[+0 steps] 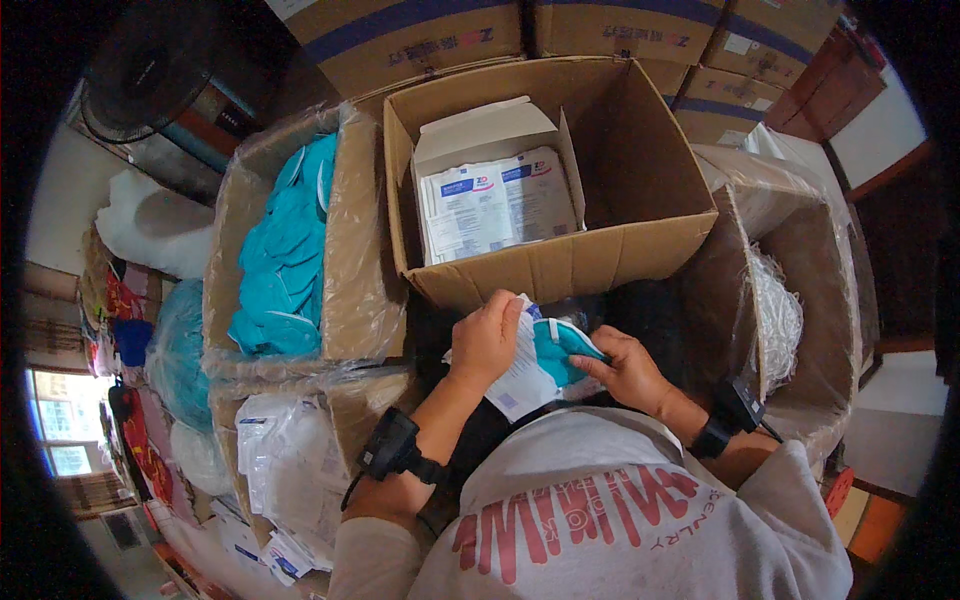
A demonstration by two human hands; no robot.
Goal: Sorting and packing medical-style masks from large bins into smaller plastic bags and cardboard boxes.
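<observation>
Mask (562, 348), teal, sits mid-frame, half inside the pouch (520, 375); left hand (487, 338) clamps the pouch, right hand (625, 368) pinches the mask's right edge.

An open brown cardboard carton (560, 255) stands ahead of the person, with a smaller white box of flat sealed packets (497, 205) inside at its left. Left of it stands a plastic-lined box of teal masks (285, 250). Right stands a lined box of white elastic loops (778, 320). Empty clear pouches (290, 465) lie lower left.
</observation>
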